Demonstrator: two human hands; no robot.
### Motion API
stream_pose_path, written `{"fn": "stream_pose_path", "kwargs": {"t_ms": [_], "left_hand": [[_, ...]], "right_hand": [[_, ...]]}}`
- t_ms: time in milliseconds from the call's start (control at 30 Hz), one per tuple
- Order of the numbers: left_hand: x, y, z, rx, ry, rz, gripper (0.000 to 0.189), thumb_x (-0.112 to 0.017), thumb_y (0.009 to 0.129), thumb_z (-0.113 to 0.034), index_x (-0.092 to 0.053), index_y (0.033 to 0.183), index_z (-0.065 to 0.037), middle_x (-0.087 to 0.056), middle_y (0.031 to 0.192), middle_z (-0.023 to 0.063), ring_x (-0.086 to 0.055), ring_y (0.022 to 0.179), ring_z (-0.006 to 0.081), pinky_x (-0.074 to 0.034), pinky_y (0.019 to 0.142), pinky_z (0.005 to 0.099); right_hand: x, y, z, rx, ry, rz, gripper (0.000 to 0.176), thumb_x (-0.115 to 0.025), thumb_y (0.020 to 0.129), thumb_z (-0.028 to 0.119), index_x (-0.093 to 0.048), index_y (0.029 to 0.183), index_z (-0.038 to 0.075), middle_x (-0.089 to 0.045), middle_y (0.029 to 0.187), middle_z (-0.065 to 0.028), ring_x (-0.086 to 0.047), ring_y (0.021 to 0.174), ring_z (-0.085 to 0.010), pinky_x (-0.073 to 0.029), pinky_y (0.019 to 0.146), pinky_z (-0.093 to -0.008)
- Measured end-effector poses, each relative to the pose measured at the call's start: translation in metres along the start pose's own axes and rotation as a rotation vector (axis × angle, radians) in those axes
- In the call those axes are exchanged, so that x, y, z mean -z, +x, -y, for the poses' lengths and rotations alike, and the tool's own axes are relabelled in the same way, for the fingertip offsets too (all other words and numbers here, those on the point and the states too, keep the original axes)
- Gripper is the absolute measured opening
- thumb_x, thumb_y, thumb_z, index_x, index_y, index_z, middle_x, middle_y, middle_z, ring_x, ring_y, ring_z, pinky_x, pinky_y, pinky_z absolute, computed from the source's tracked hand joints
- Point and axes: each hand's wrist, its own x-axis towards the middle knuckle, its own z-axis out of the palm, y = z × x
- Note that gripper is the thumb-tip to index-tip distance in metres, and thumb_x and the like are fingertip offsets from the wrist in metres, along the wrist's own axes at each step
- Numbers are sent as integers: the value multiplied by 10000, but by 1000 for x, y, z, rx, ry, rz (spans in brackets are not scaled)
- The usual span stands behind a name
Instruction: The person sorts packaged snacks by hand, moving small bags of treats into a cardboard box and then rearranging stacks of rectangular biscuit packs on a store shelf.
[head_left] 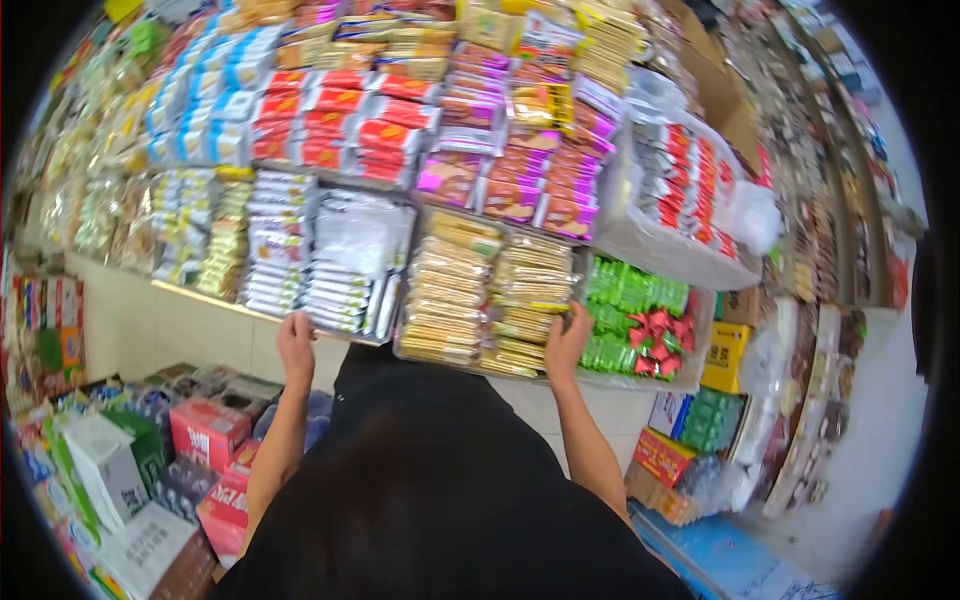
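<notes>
My left hand [296,346] is closed at the front edge of a tray [352,336] holding small white packets [345,245]. My right hand [568,343] is at the front right corner of the neighbouring tray [428,357], which holds clear-wrapped biscuit packs [447,290] in stacked columns. Its thumb and fingers are bent over the tray's side, against the end packs. Just right of that hand, green-wrapped sweets [612,300] and red-wrapped sweets [662,340] fill another container.
Behind the trays lie red-and-white packets [335,120] and purple packets [470,110]. A lined box [660,255] of red packets stands at the right. Red cartons [210,428] and a white box [105,468] sit on the floor at left. Shelves [850,150] run along the right.
</notes>
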Motion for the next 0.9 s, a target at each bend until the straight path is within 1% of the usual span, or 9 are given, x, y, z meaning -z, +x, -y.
{"fn": "stream_pose_path", "kwargs": {"t_ms": [67, 133, 267, 333, 533, 900], "left_hand": [[1, 1, 3, -32, -43, 44, 319, -481, 979, -251, -520, 741, -44, -495, 647, 1, -467, 571, 70, -393, 529, 231], [1, 2, 2, -6, -60, 24, 304, -491, 971, -225, -509, 737, -32, -478, 641, 3, -450, 566, 69, -395, 528, 234], [1, 1, -3, -37, -72, 44, 301, -485, 974, -228, -511, 737, -44, -467, 633, -3, -446, 556, 66, -379, 524, 224], [1, 2, -3, -47, -73, 52, 302, -485, 975, -230, -512, 739, -43, -468, 634, -3, -447, 552, 65, -376, 524, 222], [1, 2, -4, 5, -75, 42, 291, -476, 981, -220, -524, 761, -35, -470, 635, -3, -444, 551, 66, -378, 530, 218], [5, 6, 2, 6, -60, 61, 291, -474, 985, -207, -520, 755, -36, -477, 651, 0, -436, 549, 66, -386, 512, 215]], "right_hand": [[2, -1, 2, -3, 3, -24, 363, -555, 815, 60, -488, 1167, 0, -503, 1132, -198, -461, 1089, -369, -360, 946, -449], [2, -1, 5, -2, 21, -37, 361, -557, 816, 63, -490, 1166, 6, -504, 1129, -196, -463, 1083, -369, -363, 940, -450], [3, -2, 4, -9, 8, -37, 366, -562, 821, 66, -486, 1176, 17, -501, 1139, -189, -469, 1076, -371, -368, 930, -447], [2, -2, 4, 19, -18, -45, 378, -569, 821, 66, -482, 1186, 22, -501, 1149, -183, -470, 1089, -367, -370, 929, -445], [2, -3, 5, -1, 0, -60, 380, -576, 823, 70, -486, 1190, 30, -503, 1166, -178, -475, 1101, -358, -374, 932, -442], [3, -4, 4, -29, -20, -46, 395, -567, 818, 85, -477, 1201, 46, -496, 1186, -167, -462, 1127, -354, -355, 952, -444]]}}
